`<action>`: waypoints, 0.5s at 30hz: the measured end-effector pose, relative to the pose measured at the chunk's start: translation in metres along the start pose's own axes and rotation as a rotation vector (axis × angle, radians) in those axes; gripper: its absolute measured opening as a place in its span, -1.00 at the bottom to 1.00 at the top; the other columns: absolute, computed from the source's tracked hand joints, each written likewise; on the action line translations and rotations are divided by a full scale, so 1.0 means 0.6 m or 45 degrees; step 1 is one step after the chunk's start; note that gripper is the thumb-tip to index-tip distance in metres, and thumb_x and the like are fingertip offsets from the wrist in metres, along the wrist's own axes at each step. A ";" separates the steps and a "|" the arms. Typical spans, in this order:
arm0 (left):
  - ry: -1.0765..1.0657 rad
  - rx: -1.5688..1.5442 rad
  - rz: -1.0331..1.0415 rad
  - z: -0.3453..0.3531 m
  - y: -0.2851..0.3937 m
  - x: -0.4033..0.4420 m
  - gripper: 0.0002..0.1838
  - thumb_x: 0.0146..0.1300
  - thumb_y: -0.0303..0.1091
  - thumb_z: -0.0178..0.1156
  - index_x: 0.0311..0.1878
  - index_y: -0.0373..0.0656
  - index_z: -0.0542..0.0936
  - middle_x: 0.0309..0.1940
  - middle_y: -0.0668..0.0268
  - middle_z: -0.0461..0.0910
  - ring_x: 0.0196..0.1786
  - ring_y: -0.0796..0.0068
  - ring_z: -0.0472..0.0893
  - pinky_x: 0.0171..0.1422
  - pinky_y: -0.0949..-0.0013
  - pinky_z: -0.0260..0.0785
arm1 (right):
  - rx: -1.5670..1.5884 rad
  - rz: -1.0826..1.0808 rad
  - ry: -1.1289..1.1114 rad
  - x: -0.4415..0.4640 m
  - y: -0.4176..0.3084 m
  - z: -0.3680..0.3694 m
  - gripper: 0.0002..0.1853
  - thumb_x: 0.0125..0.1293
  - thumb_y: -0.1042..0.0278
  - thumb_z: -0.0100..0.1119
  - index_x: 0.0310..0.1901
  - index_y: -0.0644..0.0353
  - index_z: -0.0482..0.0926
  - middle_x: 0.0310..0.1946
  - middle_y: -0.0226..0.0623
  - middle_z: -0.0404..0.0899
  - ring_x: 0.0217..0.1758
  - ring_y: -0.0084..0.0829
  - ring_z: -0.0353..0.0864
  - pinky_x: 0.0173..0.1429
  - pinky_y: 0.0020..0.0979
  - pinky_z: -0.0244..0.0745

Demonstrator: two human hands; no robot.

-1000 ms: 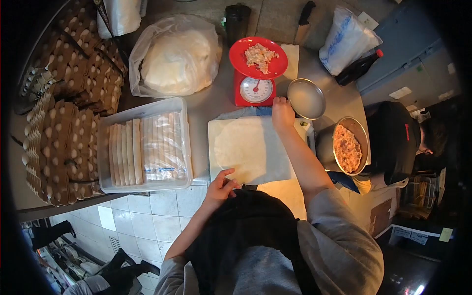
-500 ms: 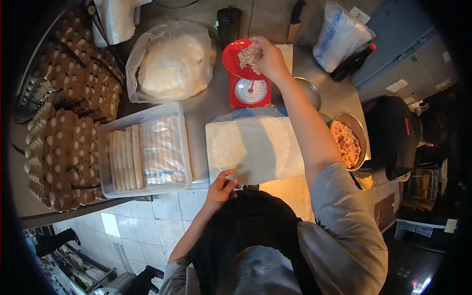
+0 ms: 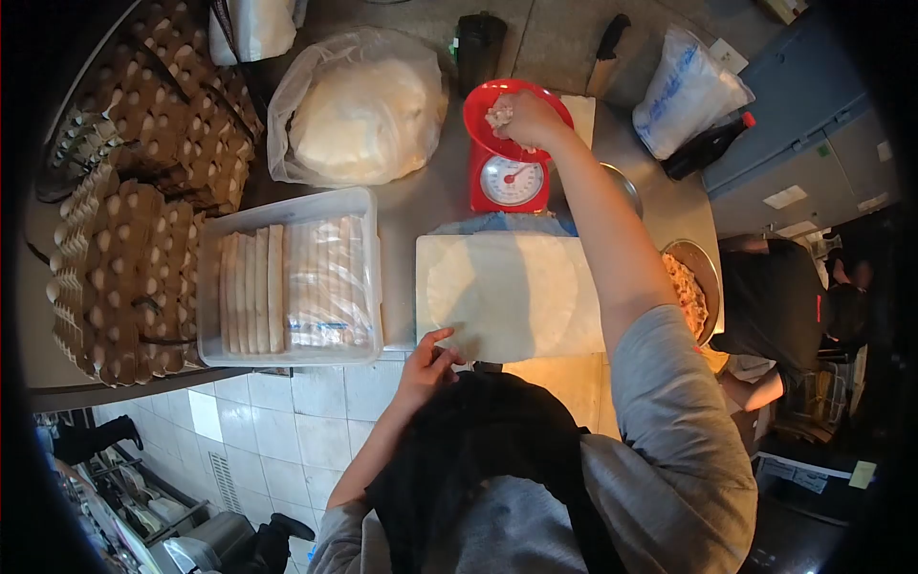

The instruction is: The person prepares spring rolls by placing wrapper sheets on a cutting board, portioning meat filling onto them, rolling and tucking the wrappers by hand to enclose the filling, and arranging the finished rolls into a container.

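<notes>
My right hand [image 3: 533, 122] is down in the red bowl [image 3: 553, 103] of a kitchen scale, its fingers curled around a clump of chopped, pale meat-like filling [image 3: 499, 115]. Below the bowl, the red scale [image 3: 478, 191] shows its dial, with the needle tilted up to the right. In front of it lies a pale cutting board [image 3: 592, 330] bearing a thin round sheet of dough [image 3: 469, 282]. My left hand [image 3: 421, 375] hovers at the board's lower left edge, fingers apart and holding nothing visible.
A metal bowl of orange-tinted filling [image 3: 687, 297] stands right. At left are a plastic tub [image 3: 375, 287] of long pale strips and stacked egg trays [image 3: 124, 287]. A bag of dough [image 3: 359, 120], a knife [image 3: 612, 36] and a dark bottle [image 3: 708, 146] sit behind. A co-worker [image 3: 775, 297] is at right.
My right hand has lowered into the scale's bowl with the filling, and the needle has swung to the right. The view has shifted slightly. My left hand stays by the board.
</notes>
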State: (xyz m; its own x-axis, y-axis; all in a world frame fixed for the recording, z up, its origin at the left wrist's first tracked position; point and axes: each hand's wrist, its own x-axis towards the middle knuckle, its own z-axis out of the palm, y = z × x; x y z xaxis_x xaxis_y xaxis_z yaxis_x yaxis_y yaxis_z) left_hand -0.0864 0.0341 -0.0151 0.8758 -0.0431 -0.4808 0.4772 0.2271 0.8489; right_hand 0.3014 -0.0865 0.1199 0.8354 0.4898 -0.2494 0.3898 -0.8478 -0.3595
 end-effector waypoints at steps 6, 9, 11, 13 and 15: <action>-0.017 0.067 -0.006 0.001 0.003 0.014 -0.55 0.41 -0.28 0.11 0.30 -0.17 0.34 -0.33 0.26 0.63 -0.47 0.58 0.54 -0.30 0.51 0.44 | 1.026 -0.156 -0.245 -0.094 0.026 -0.016 -0.53 0.05 0.44 0.43 0.03 0.11 0.52 -0.10 -0.44 0.58 -0.04 -0.53 0.57 0.02 -0.44 0.48; 0.007 0.072 -0.040 0.004 0.014 0.028 -0.53 0.38 -0.27 0.15 0.29 -0.18 0.34 -0.35 0.28 0.62 -0.48 0.59 0.55 -0.29 0.52 0.44 | 1.330 -0.288 -0.315 -0.177 0.035 0.016 -0.48 0.05 0.51 0.43 0.07 0.05 0.48 -0.11 -0.48 0.57 -0.06 -0.56 0.57 0.01 -0.50 0.48; 0.002 0.209 0.068 0.008 0.020 0.049 -0.48 0.32 -0.30 0.22 0.30 -0.19 0.33 -0.27 0.22 0.62 -0.36 0.48 0.59 -0.21 0.45 0.48 | 1.112 -0.441 -0.410 -0.219 0.050 0.071 -0.52 0.05 0.54 0.42 0.04 0.07 0.51 -0.11 -0.47 0.57 -0.07 -0.56 0.57 0.01 -0.50 0.49; 0.057 0.464 0.341 0.016 0.029 0.073 -0.39 0.24 -0.34 0.28 0.33 -0.19 0.31 -0.15 0.14 0.60 -0.19 0.35 0.60 -0.09 0.36 0.50 | 0.877 -0.531 -0.466 -0.256 0.064 0.149 -0.58 0.07 0.52 0.41 0.00 0.09 0.56 -0.12 -0.46 0.58 -0.02 -0.56 0.54 0.02 -0.49 0.49; 0.175 0.832 0.787 0.038 0.044 0.102 -0.28 0.15 -0.38 0.35 0.37 -0.19 0.28 0.01 0.04 0.56 0.03 0.21 0.58 0.04 0.26 0.50 | 0.896 -0.563 -0.242 -0.292 0.066 0.229 -0.66 0.04 0.50 0.42 -0.10 0.12 0.65 -0.13 -0.41 0.62 0.01 -0.47 0.55 0.08 -0.39 0.46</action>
State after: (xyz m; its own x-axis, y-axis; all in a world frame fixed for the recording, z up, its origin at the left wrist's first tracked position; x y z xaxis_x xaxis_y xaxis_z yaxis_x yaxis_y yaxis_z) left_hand -0.0186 0.0150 -0.0173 0.9929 0.0289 0.1153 -0.0920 -0.4276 0.8993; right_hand 0.1172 -0.1778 0.0261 0.5594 0.8252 -0.0787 0.2804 -0.2777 -0.9188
